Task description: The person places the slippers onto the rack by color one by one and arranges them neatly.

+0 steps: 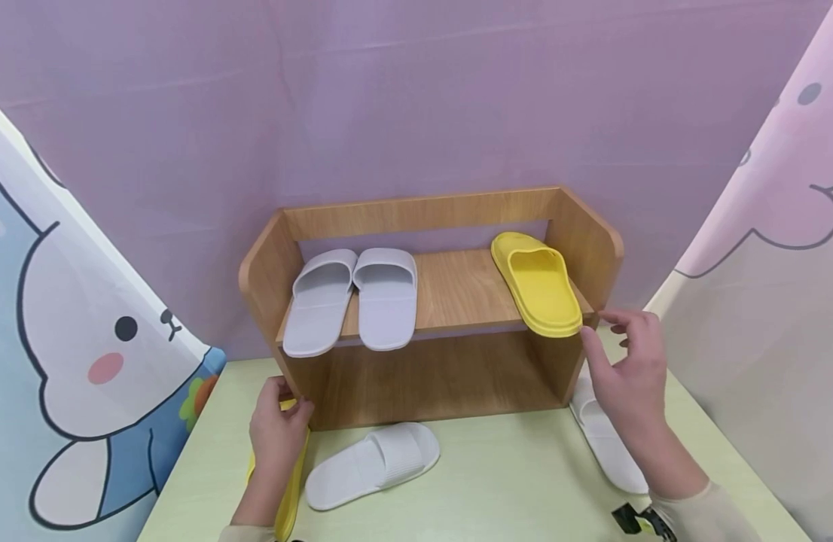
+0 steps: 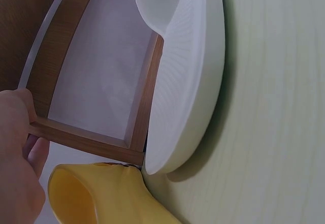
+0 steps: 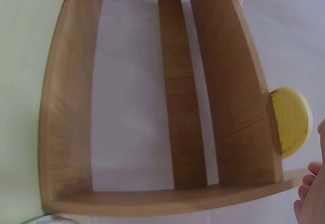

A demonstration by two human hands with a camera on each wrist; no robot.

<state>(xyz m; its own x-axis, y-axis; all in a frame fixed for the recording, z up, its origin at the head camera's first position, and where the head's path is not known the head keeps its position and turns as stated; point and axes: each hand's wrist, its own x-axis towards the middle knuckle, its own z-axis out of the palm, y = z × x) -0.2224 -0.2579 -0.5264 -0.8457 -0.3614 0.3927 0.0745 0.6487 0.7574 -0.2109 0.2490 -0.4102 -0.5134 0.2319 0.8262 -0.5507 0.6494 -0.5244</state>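
A wooden two-tier shoe rack (image 1: 430, 380) stands against the backdrop. My left hand (image 1: 279, 421) grips the front edge of its left side panel, thumb and fingers on either side in the left wrist view. At the right side panel, my right hand (image 1: 633, 369) holds the front edge between thumb and fingertips, close by the yellow slipper (image 1: 540, 284). That slipper rests on the upper shelf, its heel end overhanging the front. Toward the shelf's left sit two pale grey slippers (image 1: 385, 301) side by side. The lower tier shows bare wood.
On the pale green table (image 1: 511, 482), a white slipper (image 1: 372, 465) lies before the rack. Another white slipper (image 1: 609, 440) lies at the right, partly behind my right hand. A second yellow slipper (image 1: 291, 493) is partly hidden under my left forearm. Printed cloths hang on both sides.
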